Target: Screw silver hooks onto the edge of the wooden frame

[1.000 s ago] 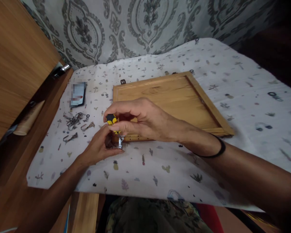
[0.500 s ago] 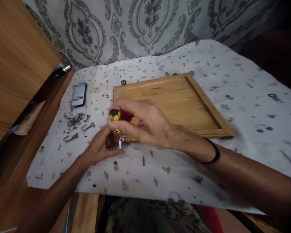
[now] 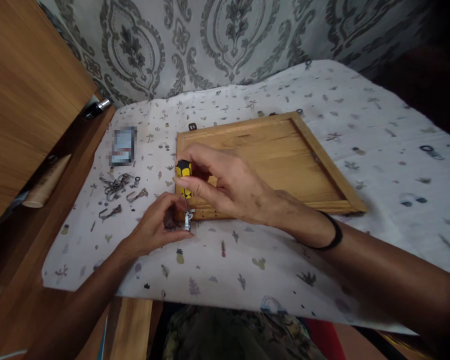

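Observation:
My right hand [image 3: 225,185] is closed around the yellow and black handle of a screwdriver [image 3: 184,175], held upright with its shaft pointing down. The shaft meets a small silver metal hook [image 3: 188,221] at the near left corner of a framed wooden panel [image 3: 255,160]. My left hand [image 3: 155,225] has its thumb and fingers around the hook, steadying it against the frame's edge. The panel lies on a printed white cloth. Part of the screwdriver's grip is hidden by my right fingers.
Left of the panel lies a pile of metal hooks [image 3: 116,187], with two loose hooks nearby. A phone [image 3: 123,146] rests behind them. Wooden furniture [image 3: 26,90] stands at the left, a tube [image 3: 47,182] beside it. A patterned curtain [image 3: 187,45] hangs behind.
The screwdriver has become more upright, and its handle sits slightly higher and further right, with more of its shaft showing above the hook. My left hand keeps nearly the same place.

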Demonstrator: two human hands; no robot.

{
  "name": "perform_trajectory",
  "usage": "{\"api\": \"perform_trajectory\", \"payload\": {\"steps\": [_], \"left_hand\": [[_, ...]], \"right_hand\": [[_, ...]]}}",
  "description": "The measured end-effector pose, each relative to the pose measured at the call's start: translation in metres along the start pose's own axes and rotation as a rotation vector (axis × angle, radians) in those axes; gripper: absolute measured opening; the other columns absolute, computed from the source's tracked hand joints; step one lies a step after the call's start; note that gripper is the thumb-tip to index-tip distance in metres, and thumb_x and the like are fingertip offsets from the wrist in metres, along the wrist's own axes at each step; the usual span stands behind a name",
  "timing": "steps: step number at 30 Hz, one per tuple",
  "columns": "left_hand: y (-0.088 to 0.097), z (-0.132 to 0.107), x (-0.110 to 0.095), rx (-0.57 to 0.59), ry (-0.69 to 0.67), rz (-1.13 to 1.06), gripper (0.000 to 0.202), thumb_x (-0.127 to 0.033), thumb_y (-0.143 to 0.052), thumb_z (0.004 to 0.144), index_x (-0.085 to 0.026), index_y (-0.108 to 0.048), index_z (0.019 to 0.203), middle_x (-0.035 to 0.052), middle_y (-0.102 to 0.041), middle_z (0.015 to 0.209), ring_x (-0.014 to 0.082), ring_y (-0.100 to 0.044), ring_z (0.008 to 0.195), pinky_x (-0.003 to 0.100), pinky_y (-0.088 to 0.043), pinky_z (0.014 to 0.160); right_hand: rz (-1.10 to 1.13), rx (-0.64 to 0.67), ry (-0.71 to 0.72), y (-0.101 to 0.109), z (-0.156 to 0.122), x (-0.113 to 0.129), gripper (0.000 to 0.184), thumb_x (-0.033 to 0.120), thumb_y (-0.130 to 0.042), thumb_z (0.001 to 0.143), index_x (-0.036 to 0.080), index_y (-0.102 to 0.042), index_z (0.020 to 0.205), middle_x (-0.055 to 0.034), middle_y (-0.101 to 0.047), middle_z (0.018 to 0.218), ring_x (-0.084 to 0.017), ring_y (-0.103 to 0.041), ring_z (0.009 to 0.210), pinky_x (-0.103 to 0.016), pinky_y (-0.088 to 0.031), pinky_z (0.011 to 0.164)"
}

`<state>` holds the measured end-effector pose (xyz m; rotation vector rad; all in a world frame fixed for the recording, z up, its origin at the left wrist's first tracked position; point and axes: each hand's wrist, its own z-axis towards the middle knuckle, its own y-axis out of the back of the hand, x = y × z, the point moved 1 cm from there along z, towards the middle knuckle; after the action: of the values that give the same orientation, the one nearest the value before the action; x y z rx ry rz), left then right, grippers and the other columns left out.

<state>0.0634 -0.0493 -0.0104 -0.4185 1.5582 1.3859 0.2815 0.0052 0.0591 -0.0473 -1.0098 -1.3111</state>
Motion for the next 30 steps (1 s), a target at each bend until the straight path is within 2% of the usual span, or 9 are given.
{"api": "perform_trajectory", "payload": {"steps": [5,9,14,18,22,27,30], "left_hand": [[-0.001,-0.001,0.001,0.005,-0.01,0.001,0.048,-0.046,-0.084,0.081,-0.022,-0.055,0.111,0.0056,-0.063,0.104,0.0212,-0.06,0.093,0.033,-0.048,0.08],[-0.001,-0.001,0.002,0.014,0.012,-0.019,0.048,-0.045,-0.084,0.081,-0.021,-0.054,0.111,0.0043,-0.062,0.101,0.019,-0.059,0.087,0.031,-0.048,0.075],[-0.003,-0.003,0.009,0.006,-0.002,0.004,0.049,-0.046,-0.085,0.081,-0.022,-0.056,0.113,0.0024,-0.06,0.097,0.0174,-0.058,0.081,0.029,-0.047,0.069],[-0.005,-0.005,0.017,-0.001,-0.009,-0.016,0.05,-0.047,-0.083,0.083,-0.023,-0.056,0.118,0.0021,-0.06,0.095,0.0174,-0.058,0.079,0.031,-0.048,0.068],[-0.005,-0.005,0.017,-0.015,-0.033,-0.016,0.048,-0.047,-0.083,0.083,-0.023,-0.056,0.115,0.0017,-0.059,0.094,0.0178,-0.057,0.079,0.031,-0.048,0.068],[-0.004,-0.002,0.009,0.0,-0.024,-0.006,0.048,-0.047,-0.083,0.082,-0.022,-0.055,0.111,0.0023,-0.06,0.096,0.0174,-0.057,0.081,0.03,-0.047,0.069],[-0.003,-0.001,0.006,0.002,0.002,-0.016,0.05,-0.05,-0.083,0.081,-0.022,-0.055,0.111,0.003,-0.061,0.098,0.0177,-0.058,0.082,0.029,-0.047,0.069]], "right_hand": [[0.028,-0.03,0.067,-0.003,0.0,-0.005,0.018,0.034,-0.052,0.105,0.02,-0.05,0.093,0.0006,-0.056,0.083,-0.013,-0.05,0.072,-0.027,-0.043,0.07],[-0.007,-0.027,0.071,-0.003,-0.001,-0.004,0.019,0.035,-0.05,0.107,0.017,-0.055,0.101,-0.0005,-0.058,0.085,-0.013,-0.052,0.073,-0.026,-0.043,0.07],[-0.06,0.014,0.133,-0.003,-0.003,0.003,0.028,0.042,-0.046,0.109,0.016,-0.057,0.106,-0.0017,-0.061,0.086,-0.013,-0.054,0.073,-0.025,-0.043,0.068],[-0.021,-0.065,0.132,-0.011,-0.004,0.004,0.031,0.047,-0.048,0.107,0.019,-0.053,0.094,0.0014,-0.056,0.079,-0.012,-0.052,0.07,-0.024,-0.042,0.066],[0.073,-0.131,0.07,-0.018,-0.003,0.001,0.032,0.045,-0.054,0.104,0.022,-0.046,0.083,0.0047,-0.048,0.072,-0.011,-0.046,0.065,-0.024,-0.041,0.063],[0.234,-0.078,-0.019,-0.014,0.0,-0.002,0.017,0.035,-0.062,0.1,0.02,-0.055,0.101,0.0038,-0.054,0.081,-0.011,-0.051,0.069,-0.024,-0.046,0.066],[0.323,0.013,-0.014,-0.007,0.002,-0.002,0.015,0.028,-0.058,0.102,0.019,-0.059,0.113,0.0026,-0.059,0.085,-0.01,-0.056,0.073,-0.023,-0.048,0.07]]}}
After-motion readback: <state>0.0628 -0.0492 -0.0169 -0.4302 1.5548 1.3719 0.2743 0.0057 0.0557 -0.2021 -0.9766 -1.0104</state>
